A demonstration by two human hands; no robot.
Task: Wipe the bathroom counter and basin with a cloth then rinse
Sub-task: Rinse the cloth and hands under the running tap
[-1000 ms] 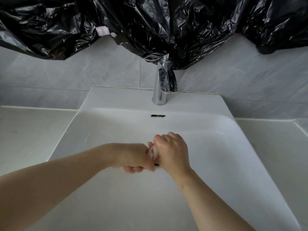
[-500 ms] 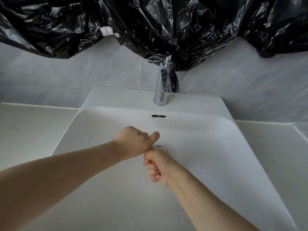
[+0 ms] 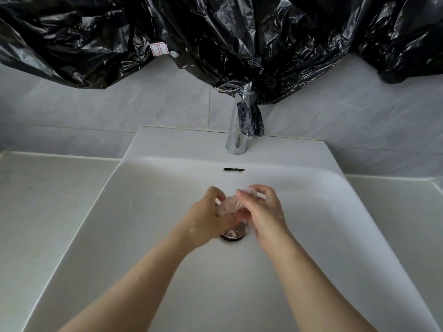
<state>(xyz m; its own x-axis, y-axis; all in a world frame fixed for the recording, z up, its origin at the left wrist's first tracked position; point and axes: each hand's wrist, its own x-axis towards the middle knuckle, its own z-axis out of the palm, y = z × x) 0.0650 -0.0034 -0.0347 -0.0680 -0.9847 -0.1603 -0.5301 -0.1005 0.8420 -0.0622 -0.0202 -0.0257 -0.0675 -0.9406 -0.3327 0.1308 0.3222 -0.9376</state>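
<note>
A small pale pink cloth (image 3: 227, 205), wet and bunched, sits between my two hands over the middle of the white basin (image 3: 148, 212). My left hand (image 3: 206, 218) holds its left part with curled fingers. My right hand (image 3: 261, 212) pinches its upper end between thumb and fingertips. Both hands hover just above the round metal drain (image 3: 233, 234), which they partly hide. The chrome tap (image 3: 242, 125) stands behind the basin; no water stream is visible.
Pale counter (image 3: 48, 200) runs left of the basin, with more counter (image 3: 407, 212) on the right. Crumpled black plastic sheeting (image 3: 215, 39) hangs along the grey tiled wall and drapes over the tap's top. An overflow slot (image 3: 234, 169) sits below the tap.
Earlier my hands were pressed together in fists, twisting around the cloth. Now they have moved slightly apart and the fingers have loosened, so the pink cloth shows between them and the drain is visible.
</note>
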